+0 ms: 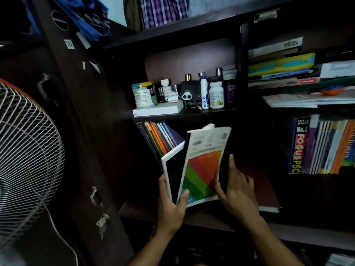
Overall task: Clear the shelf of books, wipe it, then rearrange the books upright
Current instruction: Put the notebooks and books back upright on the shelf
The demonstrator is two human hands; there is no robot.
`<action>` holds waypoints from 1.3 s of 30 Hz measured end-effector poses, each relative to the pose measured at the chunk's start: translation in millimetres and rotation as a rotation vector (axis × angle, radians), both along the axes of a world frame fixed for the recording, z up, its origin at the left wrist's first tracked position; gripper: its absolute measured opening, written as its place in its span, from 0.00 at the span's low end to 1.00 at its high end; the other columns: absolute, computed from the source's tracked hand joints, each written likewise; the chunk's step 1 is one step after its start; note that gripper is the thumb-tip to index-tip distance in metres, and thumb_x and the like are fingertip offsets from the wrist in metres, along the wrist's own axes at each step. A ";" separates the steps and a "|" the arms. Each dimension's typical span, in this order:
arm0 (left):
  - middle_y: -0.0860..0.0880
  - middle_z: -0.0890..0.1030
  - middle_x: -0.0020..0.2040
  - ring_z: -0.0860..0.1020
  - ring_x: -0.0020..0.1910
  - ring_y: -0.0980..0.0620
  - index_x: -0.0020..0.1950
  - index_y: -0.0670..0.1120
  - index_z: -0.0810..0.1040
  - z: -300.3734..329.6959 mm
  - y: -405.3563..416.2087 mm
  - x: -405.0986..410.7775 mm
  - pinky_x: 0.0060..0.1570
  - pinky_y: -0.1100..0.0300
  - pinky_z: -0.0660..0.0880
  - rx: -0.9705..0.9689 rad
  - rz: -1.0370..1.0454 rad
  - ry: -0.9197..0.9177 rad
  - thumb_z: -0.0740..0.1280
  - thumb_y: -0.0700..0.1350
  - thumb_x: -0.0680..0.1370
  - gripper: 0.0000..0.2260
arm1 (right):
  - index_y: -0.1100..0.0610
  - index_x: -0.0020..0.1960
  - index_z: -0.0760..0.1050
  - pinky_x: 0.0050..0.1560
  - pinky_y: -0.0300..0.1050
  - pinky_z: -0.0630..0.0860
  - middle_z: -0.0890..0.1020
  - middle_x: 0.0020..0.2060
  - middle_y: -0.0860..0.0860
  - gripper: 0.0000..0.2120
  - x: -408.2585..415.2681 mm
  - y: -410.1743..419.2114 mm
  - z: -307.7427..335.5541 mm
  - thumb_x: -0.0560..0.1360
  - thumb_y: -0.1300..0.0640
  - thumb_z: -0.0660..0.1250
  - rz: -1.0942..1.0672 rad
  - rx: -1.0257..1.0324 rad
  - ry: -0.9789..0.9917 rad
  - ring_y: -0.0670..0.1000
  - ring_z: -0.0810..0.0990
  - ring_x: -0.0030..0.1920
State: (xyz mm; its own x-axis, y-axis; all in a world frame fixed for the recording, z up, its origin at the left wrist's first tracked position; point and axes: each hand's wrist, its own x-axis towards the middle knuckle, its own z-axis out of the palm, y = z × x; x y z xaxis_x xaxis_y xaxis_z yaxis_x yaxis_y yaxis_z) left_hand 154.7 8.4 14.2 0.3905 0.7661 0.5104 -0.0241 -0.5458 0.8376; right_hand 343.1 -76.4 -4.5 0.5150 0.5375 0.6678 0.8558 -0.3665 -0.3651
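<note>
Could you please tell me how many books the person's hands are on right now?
2: a white-edged black book gripped by the left hand, and a colourful book beside it, touched by the right hand.

We see orange, green and blue bands on the white-edged book (201, 169); left of it, a white fan grille (25, 160); above it, plaid purple-white cloth (163, 10); dark brown shelf (201, 215).
</note>
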 end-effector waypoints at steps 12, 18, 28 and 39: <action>0.59 0.79 0.57 0.78 0.54 0.70 0.66 0.59 0.68 -4.5 17.5 9.5 0.54 0.66 0.74 -0.112 0.134 -0.020 0.73 0.48 0.77 0.21 | 0.48 0.82 0.38 0.62 0.58 0.69 0.78 0.64 0.52 0.44 -1.9 -5.6 6.6 0.75 0.34 0.55 0.124 -0.083 -0.014 0.55 0.77 0.63; 0.54 0.68 0.76 0.69 0.73 0.52 0.78 0.55 0.61 -18.6 50.3 9.2 0.74 0.46 0.66 -0.531 -0.028 -0.020 0.74 0.62 0.73 0.39 | 0.49 0.82 0.42 0.64 0.56 0.67 0.77 0.67 0.50 0.41 1.8 -3.1 3.1 0.77 0.33 0.51 0.139 -0.172 -0.013 0.53 0.75 0.65; 0.47 0.75 0.63 0.77 0.60 0.47 0.76 0.48 0.69 -11.3 54.5 -17.2 0.57 0.59 0.71 -0.027 0.326 0.207 0.69 0.46 0.80 0.24 | 0.45 0.70 0.75 0.50 0.54 0.71 0.83 0.60 0.44 0.26 0.7 2.8 -1.7 0.78 0.37 0.53 0.122 -0.454 -0.244 0.50 0.82 0.56; 0.49 0.75 0.71 0.76 0.66 0.49 0.78 0.50 0.61 -19.1 67.0 -62.6 0.68 0.52 0.71 -0.413 0.232 -0.045 0.65 0.43 0.83 0.25 | 0.40 0.69 0.75 0.61 0.53 0.58 0.78 0.66 0.36 0.28 1.1 -0.3 0.1 0.78 0.38 0.45 0.157 -0.588 -0.247 0.44 0.76 0.67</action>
State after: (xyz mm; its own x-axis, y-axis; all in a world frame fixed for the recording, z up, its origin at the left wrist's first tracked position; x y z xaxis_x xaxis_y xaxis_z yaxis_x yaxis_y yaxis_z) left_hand 92.1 75.4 -4.8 0.1699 0.9728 0.1575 0.0177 -0.1628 0.9865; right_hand 344.3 -76.7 -4.4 0.2698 0.9054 0.3277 0.9484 -0.3087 0.0720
